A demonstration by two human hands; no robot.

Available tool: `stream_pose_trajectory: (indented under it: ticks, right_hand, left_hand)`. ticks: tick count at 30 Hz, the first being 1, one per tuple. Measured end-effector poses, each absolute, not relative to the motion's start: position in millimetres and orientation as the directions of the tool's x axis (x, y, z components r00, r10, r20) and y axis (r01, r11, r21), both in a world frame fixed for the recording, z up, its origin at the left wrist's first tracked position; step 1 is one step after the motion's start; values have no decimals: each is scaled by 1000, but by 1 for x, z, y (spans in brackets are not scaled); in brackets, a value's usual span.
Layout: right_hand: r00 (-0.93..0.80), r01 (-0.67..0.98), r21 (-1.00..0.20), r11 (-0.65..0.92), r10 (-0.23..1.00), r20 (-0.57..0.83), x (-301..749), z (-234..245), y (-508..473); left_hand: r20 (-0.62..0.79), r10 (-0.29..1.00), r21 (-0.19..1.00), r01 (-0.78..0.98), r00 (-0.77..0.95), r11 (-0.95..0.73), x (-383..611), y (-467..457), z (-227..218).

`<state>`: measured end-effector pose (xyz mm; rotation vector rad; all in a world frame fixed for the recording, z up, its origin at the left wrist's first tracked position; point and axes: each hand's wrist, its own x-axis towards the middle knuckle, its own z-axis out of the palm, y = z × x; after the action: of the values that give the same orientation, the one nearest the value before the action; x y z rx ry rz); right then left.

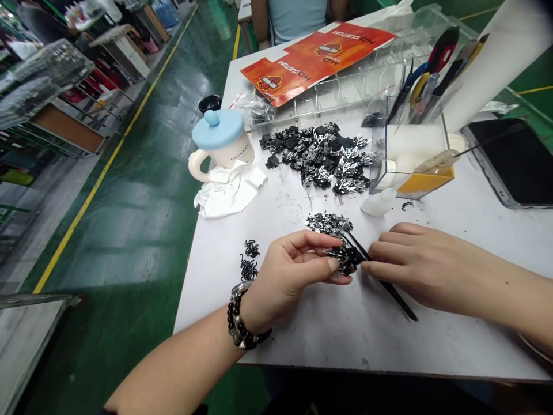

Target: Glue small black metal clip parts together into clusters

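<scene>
My left hand [290,271] pinches a small black emblem [345,259] between thumb and fingertips, low over the white surface [311,334]. My right hand [415,262] is closed on a thin black tool [389,288], just beside the emblem. The tool's long axis runs diagonally, its tip pointing up and left under the emblem and its tail trailing toward me on the right. Beyond my hands lies a pile of black parts [319,153], with a lidded mug [222,144] off to the left.

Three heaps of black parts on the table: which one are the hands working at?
The small heap just above the fingers. The left hand pinches one piece from it. The big pile sits farther back; the tiny scraps lie off to the left.
</scene>
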<state>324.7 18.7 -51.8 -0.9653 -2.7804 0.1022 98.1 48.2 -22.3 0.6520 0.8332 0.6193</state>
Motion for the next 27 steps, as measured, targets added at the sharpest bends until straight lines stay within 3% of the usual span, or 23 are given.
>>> stream_pose_trajectory:
  ticks: [6,12,15,18,27]
  right_hand:
    - [-745,622,-226,750,656,123,324,-48,19]
    - [-646,630,-275,726,687,332,324,-34,17]
    - [-530,610,-414,676,736,421,319,-30,12]
    - [-498,574,-507,643,766,407,312,-31,7]
    - [-515,491,-570,659,747,420,306,-38,7]
  left_hand:
    - [-448,712,740,-223,541,635,97,48,-24]
    - [-416,734,768,-226,537,600,97,47,-26]
    - [-415,735,762,-237,537,603,98,45,-28]
    - [-425,713,742,-237,558,627,99,43,-30]
    - [-480,600,657,-192,639,729,99,43,-28]
